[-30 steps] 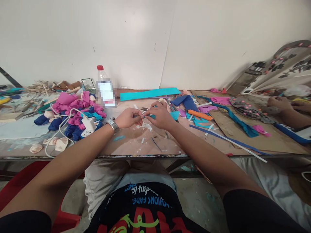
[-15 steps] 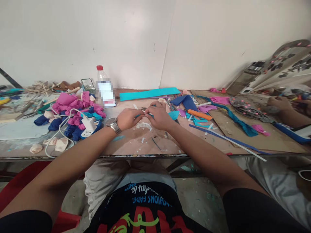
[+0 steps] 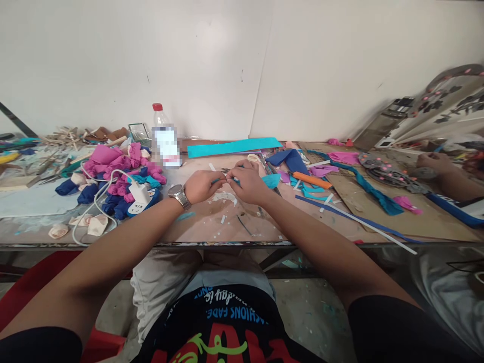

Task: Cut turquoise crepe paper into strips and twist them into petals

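My left hand [image 3: 205, 185] and my right hand [image 3: 247, 182] meet over the middle of the table, fingertips pinched together. A bit of turquoise crepe paper [image 3: 216, 180] shows between them; the fingers hide most of it. Just right of my right hand is a turquoise paper end [image 3: 271, 180]; whether it joins the held piece I cannot tell. Under the hands, the tabletop [image 3: 204, 217] carries a whitish smear and small scraps. Behind them lies a long flat turquoise strip [image 3: 234, 146]. A tape roll [image 3: 252, 158] is near my right knuckles.
On the left, rolled pink paper flowers [image 3: 104, 155] and blue ones surround a power strip [image 3: 153, 195] with a charger and white cable. A phone [image 3: 167, 146] leans on a bottle [image 3: 158, 108]. To the right are an orange-handled knife [image 3: 312, 180], paper strips, cardboard [image 3: 363, 217] and another person's hand [image 3: 434, 161].
My hands stay together in nearly the same pinch, with only slight finger movement. The view has shifted slightly. At the far right, the other person's hand and leg have moved a little.
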### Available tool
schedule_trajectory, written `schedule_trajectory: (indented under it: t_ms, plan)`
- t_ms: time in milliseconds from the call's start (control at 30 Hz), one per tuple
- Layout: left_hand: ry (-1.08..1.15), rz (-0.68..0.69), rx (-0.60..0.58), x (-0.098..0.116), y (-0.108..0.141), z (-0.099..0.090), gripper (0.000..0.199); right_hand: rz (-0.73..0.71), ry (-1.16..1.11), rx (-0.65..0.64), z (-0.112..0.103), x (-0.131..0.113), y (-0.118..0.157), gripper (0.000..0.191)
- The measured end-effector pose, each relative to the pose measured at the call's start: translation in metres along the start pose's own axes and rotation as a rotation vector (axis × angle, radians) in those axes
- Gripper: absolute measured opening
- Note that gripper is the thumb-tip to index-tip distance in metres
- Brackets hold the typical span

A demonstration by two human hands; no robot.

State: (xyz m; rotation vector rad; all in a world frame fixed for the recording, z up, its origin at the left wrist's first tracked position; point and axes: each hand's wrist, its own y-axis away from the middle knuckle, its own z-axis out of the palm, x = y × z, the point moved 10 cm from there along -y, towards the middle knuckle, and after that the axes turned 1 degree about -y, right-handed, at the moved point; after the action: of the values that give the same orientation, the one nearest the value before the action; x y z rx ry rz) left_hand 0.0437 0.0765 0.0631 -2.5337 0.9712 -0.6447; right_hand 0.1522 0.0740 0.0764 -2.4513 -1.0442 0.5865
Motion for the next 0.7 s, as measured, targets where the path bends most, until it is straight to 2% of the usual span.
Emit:
schedule_trajectory:
  t_ms: [100,267,700]
  plan:
    - [0.082,-0.056,0.0,-0.002,0.0001,-0.0025,0.023,0.006,-0.019,0.014,-0.0033,0.0022,-0.0003,0.014]
    - [0.101,-0.032,-0.015,0.0013,0.0007,-0.0017,0.021,0.007,-0.062,-0.012,-0.0041,0.0013,-0.0007,0.008]
    - [0.266,-0.118,-0.077,-0.0052,0.0023,0.0065,0.031,0.013,-0.066,-0.049,-0.0017,0.0011,-0.0019,0.005]
